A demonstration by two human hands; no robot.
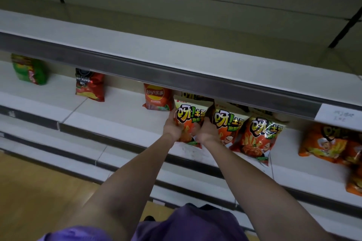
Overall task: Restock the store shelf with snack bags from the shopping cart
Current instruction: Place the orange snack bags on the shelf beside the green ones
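White shelf [121, 115] is carrying snack bags; both hands, left [173, 127] and right [208, 132], are gripping one bag [188, 121] with curled fingers, another bag [228, 123] touching at 3 o'clock.

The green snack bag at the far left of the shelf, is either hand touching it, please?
No, the green snack bag stands alone while both hands grip a red bag further right.

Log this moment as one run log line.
both hands: left hand, right hand | holding: red snack bag | location: shelf | status: placing
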